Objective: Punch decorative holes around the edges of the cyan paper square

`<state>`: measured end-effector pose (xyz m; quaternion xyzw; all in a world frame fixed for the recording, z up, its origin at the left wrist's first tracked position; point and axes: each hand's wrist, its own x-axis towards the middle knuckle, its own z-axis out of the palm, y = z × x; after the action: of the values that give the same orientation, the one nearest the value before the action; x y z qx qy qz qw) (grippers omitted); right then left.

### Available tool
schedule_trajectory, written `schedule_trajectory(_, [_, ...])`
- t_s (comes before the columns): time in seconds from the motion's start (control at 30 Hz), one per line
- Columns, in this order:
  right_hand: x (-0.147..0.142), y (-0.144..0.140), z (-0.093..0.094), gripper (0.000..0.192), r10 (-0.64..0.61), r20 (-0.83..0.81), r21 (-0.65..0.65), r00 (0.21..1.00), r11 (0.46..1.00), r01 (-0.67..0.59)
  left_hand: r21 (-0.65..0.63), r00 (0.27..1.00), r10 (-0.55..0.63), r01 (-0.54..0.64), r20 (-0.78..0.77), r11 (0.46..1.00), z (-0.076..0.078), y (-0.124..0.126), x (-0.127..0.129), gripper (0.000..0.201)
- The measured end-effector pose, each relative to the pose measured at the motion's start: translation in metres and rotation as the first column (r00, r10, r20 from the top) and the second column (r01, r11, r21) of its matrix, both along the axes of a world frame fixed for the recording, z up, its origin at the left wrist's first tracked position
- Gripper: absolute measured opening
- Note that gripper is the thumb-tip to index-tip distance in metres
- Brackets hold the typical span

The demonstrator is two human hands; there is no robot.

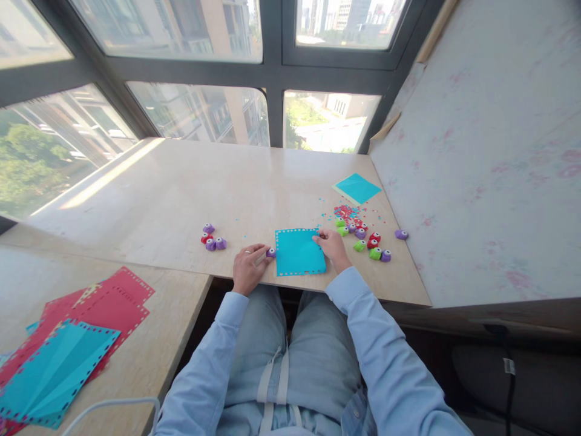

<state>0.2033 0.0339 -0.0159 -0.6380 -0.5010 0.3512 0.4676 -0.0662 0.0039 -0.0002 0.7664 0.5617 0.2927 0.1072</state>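
1. A square sheet of blue paper (299,252) lies flat on a pale, smooth stone-look table (181,200), close to the near edge, directly in front of the seated person; small punched holes run along the sheet's borders.
2. The left hand (249,266), a ring on one finger, closes on a small rounded purple punch (271,252) set against the sheet's left edge.
3. The right hand (333,247) rests with curled fingers on the sheet's upper right corner, fingertips touching the paper; whether it pinches the edge cannot be told.
4. Just right of that hand, a cluster of little punches (365,239) in green, red and purple sits amid confetti (345,212) of pink and blue specks, crowding that side.
5. Farther back on the right lies a second blue sheet (358,188), unpunched, near a mottled, pink-flecked wall panel (490,151) that bounds the table on that side.
6. A smaller group of punches (212,238) rests left of the left hand; beyond it the tabletop runs broad and bare towards the windows (200,115).
7. On a lower surface at near left, red and blue punched sheets (68,345) overlap in a loose stack, well apart from the hands.
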Motion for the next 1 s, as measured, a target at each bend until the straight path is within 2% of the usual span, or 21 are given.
schedule_trajectory(0.47, [0.0021,0.0026,0.0026,0.018,0.012,-0.066,-0.044,0.998,0.999,-0.015,0.038,0.998,-0.012,0.015,-0.057,0.999,-0.0003,-0.0056,0.0009,0.031])
schedule_trajectory(0.77, [0.0018,0.0060,-0.0052,0.015,0.010,0.039,-0.035,0.999,0.999,-0.009,0.034,0.998,-0.022,0.025,-0.062,0.999,0.0009,-0.0068,0.0007,0.032])
schedule_trajectory(1.0, [0.0010,0.0078,-0.0022,0.012,-0.002,0.015,-0.066,1.000,0.998,0.003,0.033,0.996,-0.025,0.028,-0.080,0.999,0.0012,-0.0077,0.0014,0.034])
